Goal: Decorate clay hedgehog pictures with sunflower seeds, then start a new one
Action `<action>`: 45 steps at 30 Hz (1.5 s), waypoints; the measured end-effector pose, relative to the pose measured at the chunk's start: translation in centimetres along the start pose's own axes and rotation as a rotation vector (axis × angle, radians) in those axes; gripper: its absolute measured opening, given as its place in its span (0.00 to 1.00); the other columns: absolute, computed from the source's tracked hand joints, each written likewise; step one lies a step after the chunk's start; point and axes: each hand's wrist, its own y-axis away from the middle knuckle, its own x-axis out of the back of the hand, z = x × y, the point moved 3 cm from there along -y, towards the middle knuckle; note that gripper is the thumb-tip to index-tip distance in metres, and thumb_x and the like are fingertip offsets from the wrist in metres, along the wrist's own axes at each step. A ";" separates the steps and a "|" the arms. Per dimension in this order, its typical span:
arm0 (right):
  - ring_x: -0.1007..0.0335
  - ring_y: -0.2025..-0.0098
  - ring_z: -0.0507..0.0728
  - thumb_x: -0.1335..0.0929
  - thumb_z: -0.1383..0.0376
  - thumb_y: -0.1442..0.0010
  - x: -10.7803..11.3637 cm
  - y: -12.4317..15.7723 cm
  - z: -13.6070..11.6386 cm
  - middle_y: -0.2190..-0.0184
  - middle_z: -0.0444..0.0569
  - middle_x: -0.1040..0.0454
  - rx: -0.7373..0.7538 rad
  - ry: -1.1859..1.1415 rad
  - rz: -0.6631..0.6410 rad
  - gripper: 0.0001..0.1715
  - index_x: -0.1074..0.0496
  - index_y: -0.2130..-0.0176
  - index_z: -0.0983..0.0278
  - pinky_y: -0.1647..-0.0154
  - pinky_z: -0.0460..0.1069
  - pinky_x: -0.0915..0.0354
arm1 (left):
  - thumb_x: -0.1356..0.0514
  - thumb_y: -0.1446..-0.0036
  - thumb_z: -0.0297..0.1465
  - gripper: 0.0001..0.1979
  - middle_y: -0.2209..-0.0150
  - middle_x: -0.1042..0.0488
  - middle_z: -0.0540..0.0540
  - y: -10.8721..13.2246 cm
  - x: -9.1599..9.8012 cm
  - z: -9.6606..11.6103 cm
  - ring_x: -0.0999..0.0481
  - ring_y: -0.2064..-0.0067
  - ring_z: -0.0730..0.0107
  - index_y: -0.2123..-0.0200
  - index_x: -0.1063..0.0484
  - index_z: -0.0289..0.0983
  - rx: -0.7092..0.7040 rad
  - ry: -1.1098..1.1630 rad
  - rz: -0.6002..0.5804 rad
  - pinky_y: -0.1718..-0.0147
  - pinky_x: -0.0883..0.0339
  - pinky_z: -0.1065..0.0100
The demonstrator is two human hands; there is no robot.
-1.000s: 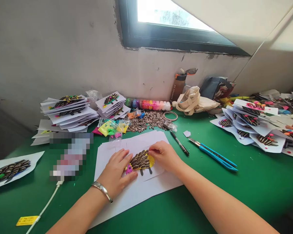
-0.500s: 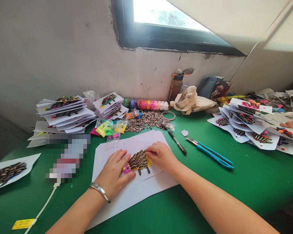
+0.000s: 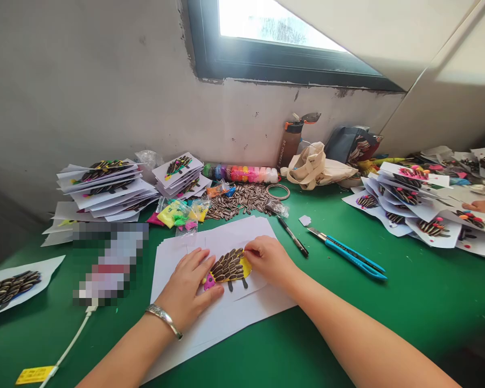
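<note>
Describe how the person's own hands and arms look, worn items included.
The left hand and right hand are both ungloved, and no sleeves show on either forearm. A shiny, silver-coloured bangle circles the left wrist; the right wrist is bare.

Window (image 3: 262, 27): my 1 visible daylight source, blown out white
Wall (image 3: 105, 81): dim toward my left edge
Cabled device (image 3: 115, 261): pixelated; I can't read it

Stacked seed pictures (image 3: 105, 189), loose seeds (image 3: 242, 200) and a cutter (image 3: 350, 255) mark a craft workspace.
</note>
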 end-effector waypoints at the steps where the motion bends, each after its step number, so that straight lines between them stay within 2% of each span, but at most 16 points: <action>1: 0.40 0.72 0.50 0.36 0.69 0.45 -0.1 0.0 0.0 0.79 0.43 0.32 0.001 0.001 0.001 0.11 0.28 0.76 0.64 0.69 0.45 0.49 | 0.44 0.47 0.45 0.28 0.42 0.38 0.38 0.0 0.0 0.0 0.43 0.40 0.47 0.47 0.33 0.35 0.002 0.001 -0.001 0.44 0.44 0.48; 10: 0.37 0.70 0.51 0.36 0.68 0.46 0.0 -0.2 0.1 0.76 0.44 0.28 -0.030 -0.033 0.009 0.10 0.27 0.74 0.62 0.68 0.45 0.46 | 0.44 0.47 0.45 0.29 0.41 0.39 0.38 -0.1 0.1 0.0 0.44 0.40 0.48 0.46 0.34 0.35 0.006 -0.008 -0.015 0.43 0.45 0.49; 18: 0.31 0.68 0.52 0.40 0.65 0.43 2.4 -0.8 4.6 0.70 0.43 0.25 -0.227 -0.007 0.081 0.13 0.26 0.68 0.61 0.70 0.44 0.41 | 0.44 0.47 0.46 0.28 0.42 0.38 0.39 0.1 0.2 0.0 0.43 0.40 0.47 0.46 0.34 0.37 0.005 -0.009 0.008 0.44 0.43 0.48; 24: 0.31 0.62 0.55 0.39 0.69 0.44 3.4 -3.4 6.3 0.66 0.47 0.24 -0.245 0.180 0.067 0.15 0.25 0.63 0.61 0.64 0.45 0.41 | 0.43 0.48 0.45 0.28 0.42 0.37 0.40 0.2 0.0 -0.3 0.42 0.40 0.47 0.46 0.34 0.38 0.001 0.012 0.034 0.45 0.43 0.48; 29: 0.33 0.59 0.55 0.40 0.71 0.43 3.2 -6.0 6.3 0.63 0.50 0.26 -0.214 0.350 0.033 0.17 0.25 0.61 0.62 0.64 0.45 0.43 | 0.44 0.47 0.45 0.29 0.41 0.39 0.39 0.2 0.2 0.0 0.44 0.39 0.47 0.45 0.35 0.36 0.023 0.008 -0.015 0.44 0.44 0.48; 36: 0.34 0.57 0.59 0.39 0.70 0.42 2.3 -8.8 5.5 0.62 0.56 0.28 -0.160 0.567 -0.056 0.14 0.26 0.62 0.65 0.63 0.49 0.44 | 0.42 0.48 0.43 0.28 0.41 0.38 0.39 0.2 0.3 0.1 0.44 0.40 0.46 0.46 0.34 0.37 0.035 0.025 -0.008 0.44 0.45 0.47; 40: 0.34 0.57 0.60 0.37 0.72 0.46 2.2 -9.3 4.4 0.63 0.59 0.27 -0.112 0.645 -0.152 0.12 0.25 0.65 0.67 0.61 0.51 0.45 | 0.42 0.48 0.44 0.28 0.42 0.37 0.39 0.2 0.3 0.2 0.42 0.40 0.46 0.46 0.33 0.38 0.012 0.038 0.025 0.45 0.43 0.46; 45: 0.35 0.55 0.62 0.39 0.71 0.42 1.6 -8.5 3.3 0.62 0.60 0.28 -0.062 0.696 -0.181 0.12 0.27 0.63 0.67 0.59 0.53 0.45 | 0.42 0.48 0.44 0.28 0.42 0.38 0.38 0.2 0.2 0.1 0.43 0.40 0.47 0.46 0.34 0.37 0.022 0.022 -0.004 0.44 0.44 0.48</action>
